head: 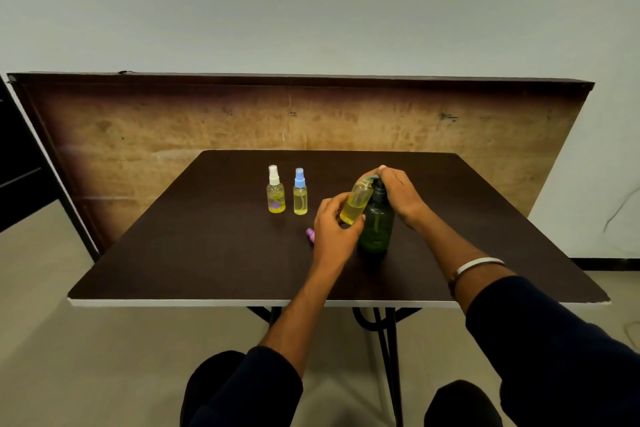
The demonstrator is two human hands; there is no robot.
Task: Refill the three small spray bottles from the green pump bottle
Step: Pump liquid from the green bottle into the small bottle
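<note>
White-capped spray bottle (276, 191) and blue-capped one (300, 193) stood capped on the table (173, 246), well left of the action, both w/ yellow liquid inside. Purple cap (310, 234) lay just beside the left hand (334, 229). Left-hand fingers curled round the uncapped spray bottle (356, 202), tilted, mouth up under the pump spout. Right hand (398, 191) pressed down on the pump head of the green pump bottle (376, 222), fingers wrapped over it. Best approach, imo: keep mouth tight under spout, pump slowly, steady the base, stop before overflow.
</note>
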